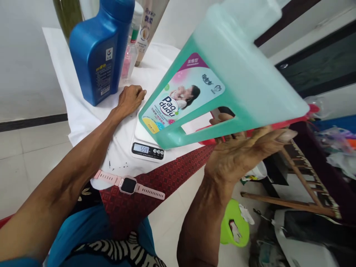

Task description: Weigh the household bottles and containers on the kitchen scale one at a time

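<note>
A large bottle of green Pao dudu laundry soap (191, 89) leans to the right, its lower end over a white kitchen scale (140, 131) whose display seems to read 554. Beneath the bottle's handle side is my right hand (241, 148), gripping it; fingertips show through the handle opening and the thumb sticks out to the right. My left hand (132, 98) rests on the white cloth (116, 133) just left of the bottle, fingers curled in with nothing seen in them. Close by that hand stands a blue jug-shaped bottle (97, 55).
Behind the blue bottle are a clear pump bottle (130, 55) with pink contents and a Rejoice tube (148, 29). A pink-strapped smartwatch (128, 185) lies at the near edge, over a dark red patterned cloth (155, 185). On the floor sits a green stool or tub (236, 222).
</note>
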Demonstrator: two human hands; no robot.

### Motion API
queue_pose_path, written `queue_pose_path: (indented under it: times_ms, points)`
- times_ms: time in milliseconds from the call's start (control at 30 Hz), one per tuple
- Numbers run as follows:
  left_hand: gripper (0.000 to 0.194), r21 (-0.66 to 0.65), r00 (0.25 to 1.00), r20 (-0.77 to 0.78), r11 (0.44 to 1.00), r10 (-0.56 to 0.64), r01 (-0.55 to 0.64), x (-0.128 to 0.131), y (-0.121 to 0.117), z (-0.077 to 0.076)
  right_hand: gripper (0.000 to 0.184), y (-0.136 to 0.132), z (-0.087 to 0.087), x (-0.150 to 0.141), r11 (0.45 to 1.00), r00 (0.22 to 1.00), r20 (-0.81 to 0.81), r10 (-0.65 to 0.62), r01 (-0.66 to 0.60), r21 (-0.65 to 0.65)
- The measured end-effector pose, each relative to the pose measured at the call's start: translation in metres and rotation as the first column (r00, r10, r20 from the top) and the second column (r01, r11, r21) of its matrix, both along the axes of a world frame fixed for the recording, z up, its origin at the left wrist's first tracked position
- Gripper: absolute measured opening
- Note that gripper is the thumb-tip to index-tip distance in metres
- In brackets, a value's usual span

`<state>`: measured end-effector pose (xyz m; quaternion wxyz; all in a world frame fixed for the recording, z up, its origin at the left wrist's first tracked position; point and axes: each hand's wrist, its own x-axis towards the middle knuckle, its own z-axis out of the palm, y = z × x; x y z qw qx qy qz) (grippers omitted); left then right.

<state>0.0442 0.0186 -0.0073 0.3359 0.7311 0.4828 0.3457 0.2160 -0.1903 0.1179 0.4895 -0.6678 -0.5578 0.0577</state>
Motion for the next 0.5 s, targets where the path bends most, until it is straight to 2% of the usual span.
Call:
queue_pose_path:
  times_ms: [100,233,333,400,500]
  points:
    - [0.035,0.022,0.999,-0.051,1.000,0.014,-0.013,-0.002,0.001,0.000,0.071,0.008,0.000,-0.012,0.996,0.975,-0.222,0.023,-0.003,0.090]
    - [0.043,0.011,0.981,-0.187,0.999,0.040,-0.038,-0.002,-0.001,0.007,0.060,0.021,0.000,-0.016,0.975,0.895,-0.389,0.218,-0.186,0.119]
    - [0.045,-0.003,0.967,-0.249,0.999,0.042,-0.044,-0.002,-0.003,0.012,0.056,0.029,-0.001,-0.012,0.951,0.821,-0.481,0.309,-0.253,0.179]
    - [0.044,-0.024,0.954,-0.297,0.999,0.034,-0.043,-0.003,-0.003,0.015,0.055,0.032,0.000,-0.012,0.944,0.786,-0.526,0.324,-0.228,0.241]
    - [0.041,-0.040,0.937,-0.348,0.999,0.020,-0.036,-0.002,-0.002,0.019,0.056,0.036,0.003,-0.014,0.938,0.752,-0.586,0.302,-0.126,0.322]
